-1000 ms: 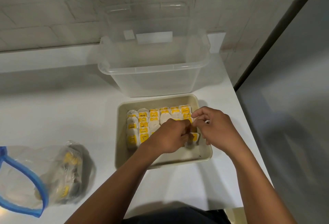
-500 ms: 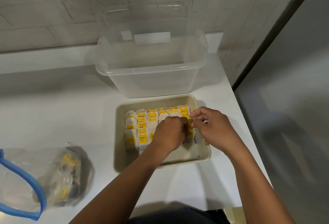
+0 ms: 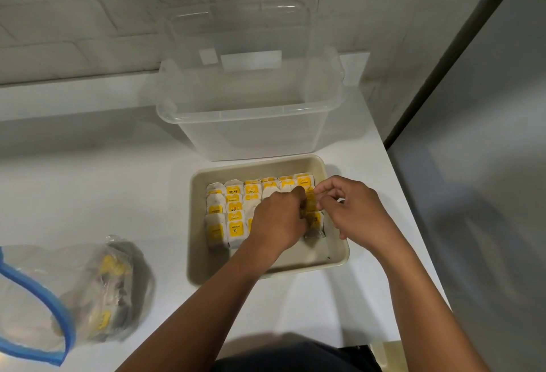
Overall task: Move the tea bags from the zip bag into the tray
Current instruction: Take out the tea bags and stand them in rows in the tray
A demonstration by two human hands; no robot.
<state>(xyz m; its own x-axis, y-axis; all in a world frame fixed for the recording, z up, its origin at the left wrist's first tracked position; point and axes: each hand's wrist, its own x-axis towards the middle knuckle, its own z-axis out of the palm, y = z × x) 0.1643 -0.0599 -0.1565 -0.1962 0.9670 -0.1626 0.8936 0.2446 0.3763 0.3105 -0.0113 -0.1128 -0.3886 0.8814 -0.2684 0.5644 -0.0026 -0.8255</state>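
- Left hand (image 3: 277,219) and right hand (image 3: 353,210), centre frame: fingers curled, pinching tea bags (image 3: 233,212) in the tray (image 3: 196,253).
- Zip bag (image 3: 97,289), lower left, well apart.

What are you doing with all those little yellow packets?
A person is lining up tea bags in rows inside a beige tray. Both hands are in the tray: the left hand and the right hand are fiddling with bags at the right end of the rows. A zip bag on the table's left holds more.
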